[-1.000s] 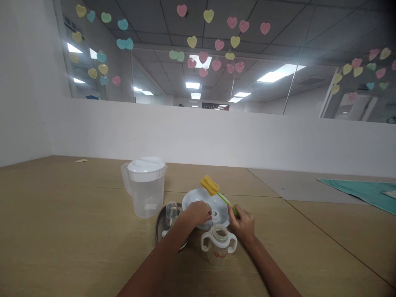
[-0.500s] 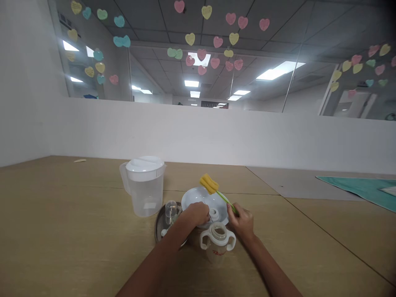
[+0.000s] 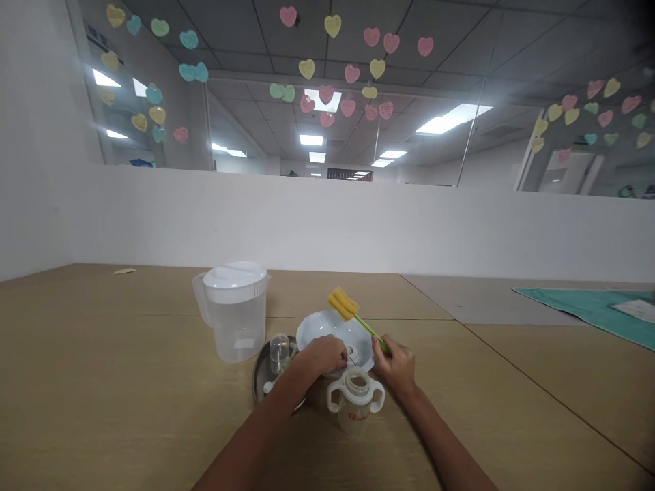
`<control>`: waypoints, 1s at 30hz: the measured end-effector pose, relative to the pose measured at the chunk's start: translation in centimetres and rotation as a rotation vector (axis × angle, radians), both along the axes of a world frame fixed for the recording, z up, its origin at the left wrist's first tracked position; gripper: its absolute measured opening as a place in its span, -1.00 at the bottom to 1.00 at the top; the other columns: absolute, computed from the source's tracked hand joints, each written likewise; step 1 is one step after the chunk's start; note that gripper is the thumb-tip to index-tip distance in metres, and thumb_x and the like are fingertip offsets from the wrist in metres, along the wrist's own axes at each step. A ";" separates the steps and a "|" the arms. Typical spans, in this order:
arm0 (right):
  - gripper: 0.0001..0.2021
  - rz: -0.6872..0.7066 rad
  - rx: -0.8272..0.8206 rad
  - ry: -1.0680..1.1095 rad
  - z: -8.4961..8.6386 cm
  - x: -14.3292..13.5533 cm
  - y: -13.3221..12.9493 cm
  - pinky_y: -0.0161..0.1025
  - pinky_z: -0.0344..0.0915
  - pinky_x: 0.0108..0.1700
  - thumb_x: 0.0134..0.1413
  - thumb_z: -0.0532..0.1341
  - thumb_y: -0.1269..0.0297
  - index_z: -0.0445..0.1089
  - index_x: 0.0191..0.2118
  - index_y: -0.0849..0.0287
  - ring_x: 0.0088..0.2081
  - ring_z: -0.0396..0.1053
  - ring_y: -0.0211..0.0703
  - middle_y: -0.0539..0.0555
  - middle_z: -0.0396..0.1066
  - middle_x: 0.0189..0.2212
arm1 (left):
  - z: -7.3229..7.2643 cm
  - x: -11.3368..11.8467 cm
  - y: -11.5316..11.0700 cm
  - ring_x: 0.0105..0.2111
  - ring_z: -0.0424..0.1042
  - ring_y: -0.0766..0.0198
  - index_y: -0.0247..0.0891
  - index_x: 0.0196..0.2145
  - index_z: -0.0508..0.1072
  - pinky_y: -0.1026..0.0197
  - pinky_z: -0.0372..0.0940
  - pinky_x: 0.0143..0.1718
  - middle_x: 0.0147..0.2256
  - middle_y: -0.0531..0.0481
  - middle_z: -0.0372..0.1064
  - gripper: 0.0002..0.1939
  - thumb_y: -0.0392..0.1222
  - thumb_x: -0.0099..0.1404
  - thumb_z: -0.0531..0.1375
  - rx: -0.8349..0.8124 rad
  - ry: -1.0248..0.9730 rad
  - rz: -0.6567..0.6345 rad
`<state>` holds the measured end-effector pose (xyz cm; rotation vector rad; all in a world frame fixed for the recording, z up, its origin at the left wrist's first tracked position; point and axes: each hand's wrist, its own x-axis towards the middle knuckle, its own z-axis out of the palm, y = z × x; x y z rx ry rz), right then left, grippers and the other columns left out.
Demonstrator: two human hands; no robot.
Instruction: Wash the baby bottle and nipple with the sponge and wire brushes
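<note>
My right hand (image 3: 398,365) is closed round the green handle of a sponge bottle brush (image 3: 344,304), its yellow sponge head raised at the far left over a white bowl (image 3: 308,329). My left hand (image 3: 328,353) is closed over the bowl; a thin dark line shows at its fingertips, too fine to name. Just right of those fingers a white ring-shaped part (image 3: 353,350) shows in the bowl. In front of the bowl stands a clear baby bottle (image 3: 355,409) upright, with two white handles and its mouth uncovered. A clear dome cap (image 3: 279,349) sits in a round metal tray (image 3: 262,382), partly hidden by my left forearm.
A lidded clear plastic pitcher (image 3: 238,320) stands behind the tray to the left. On the right lies a green cloth (image 3: 573,303) with something white on it. A white wall (image 3: 327,225) with a window rises behind the table (image 3: 127,382).
The view has shifted slightly, so everything sits a little further left. Both hands keep nearly the same pose; the white ring appears a little higher and more tilted beside my left fingers.
</note>
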<state>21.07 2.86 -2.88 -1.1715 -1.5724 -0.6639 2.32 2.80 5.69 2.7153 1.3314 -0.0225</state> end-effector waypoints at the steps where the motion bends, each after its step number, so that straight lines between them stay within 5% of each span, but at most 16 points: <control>1: -0.59 0.000 0.000 -0.003 0.0 0.0 0.0 -0.37 -0.06 -0.57 0.20 0.01 0.16 0.22 -0.63 0.19 -0.70 0.10 -0.37 -0.08 0.15 -0.78 | -0.2 0.1 0.1 -0.21 0.45 0.11 -0.18 -0.20 0.51 0.18 0.30 -0.22 -0.21 -0.10 0.48 -0.72 -0.20 0.14 0.11 0.006 -0.003 -0.004; 11: -0.60 0.031 0.003 -0.012 -0.2 0.0 0.2 -0.39 -0.06 -0.57 0.20 0.02 0.16 0.21 -0.63 0.19 -0.71 0.08 -0.38 -0.08 0.14 -0.78 | -0.6 0.5 0.8 -0.17 0.42 0.04 -0.23 -0.18 0.44 0.07 0.28 -0.17 -0.20 -0.17 0.45 -0.71 -0.12 0.16 0.10 0.115 -0.004 0.053; 19: -0.60 0.013 0.004 -0.015 -0.2 -0.1 0.2 -0.37 -0.05 -0.57 0.20 0.01 0.16 0.21 -0.63 0.18 -0.71 0.09 -0.37 -0.08 0.13 -0.78 | -0.9 0.2 0.8 -0.14 0.42 0.03 -0.19 -0.08 0.41 0.10 0.30 -0.18 -0.13 -0.19 0.43 -0.62 -0.08 0.12 0.13 0.029 0.027 0.061; 30: -0.60 0.025 -0.006 -0.016 -0.1 -0.1 0.1 -0.38 -0.06 -0.58 0.20 0.01 0.17 0.21 -0.64 0.18 -0.71 0.07 -0.38 -0.09 0.13 -0.78 | -0.3 0.1 0.7 -0.19 0.44 0.10 -0.20 -0.18 0.50 0.16 0.31 -0.21 -0.17 -0.15 0.46 -0.68 -0.25 0.09 0.14 -0.032 0.047 0.056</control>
